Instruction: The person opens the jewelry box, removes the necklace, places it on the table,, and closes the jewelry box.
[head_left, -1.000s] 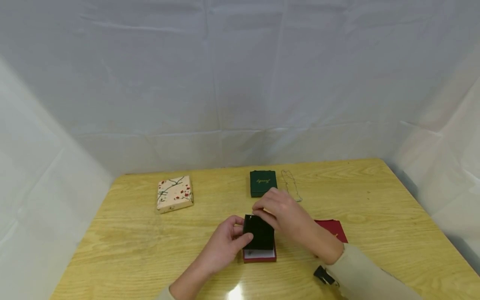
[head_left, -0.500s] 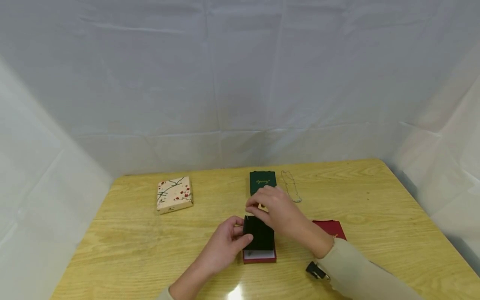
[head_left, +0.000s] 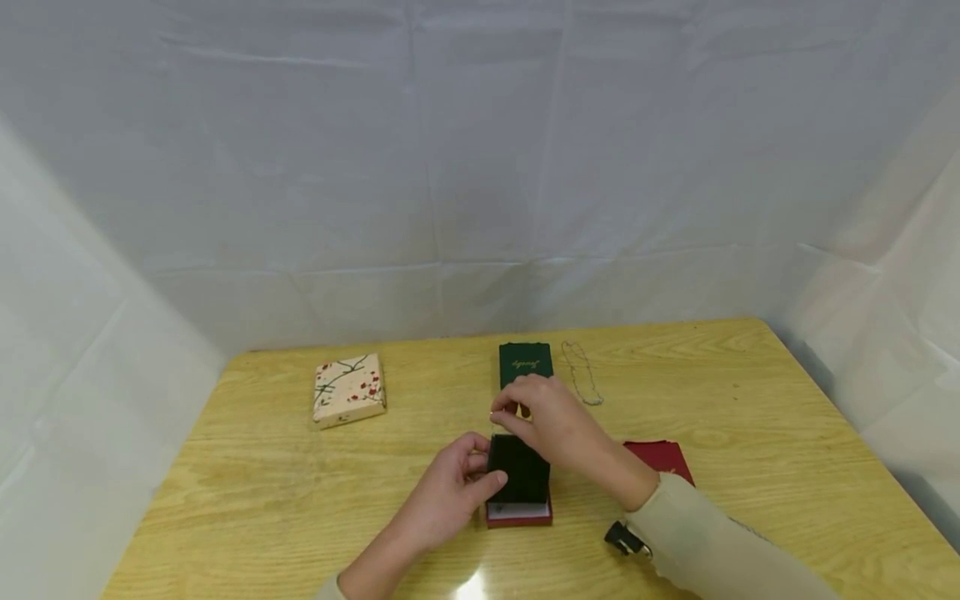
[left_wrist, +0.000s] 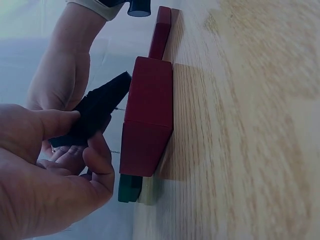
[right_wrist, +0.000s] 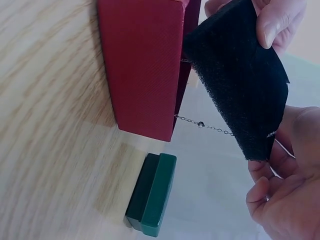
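Between my left thumb and fingers I pinch the black foam insert (head_left: 519,468) of a jewelry box; that left hand (head_left: 450,493) holds it tilted above the open red box base (head_left: 520,522), whose pale inside shows at the front. A thin silver chain (right_wrist: 201,124) runs from the red box to the insert's underside in the right wrist view. My right hand (head_left: 558,423) is at the insert's far left corner, thumb and forefinger pinching a short bit of chain there. How the chain passes through the insert is partly hidden.
A green jewelry box (head_left: 525,360) lies behind the hands, with a loose necklace (head_left: 583,375) right of it. The red lid (head_left: 663,459) lies partly under the right forearm. At the far left is a floral box (head_left: 350,390).
My right hand has shifted left along the insert's far edge to its corner and risen slightly, with the chain at its fingertips. The left hand and red box base have hardly moved.
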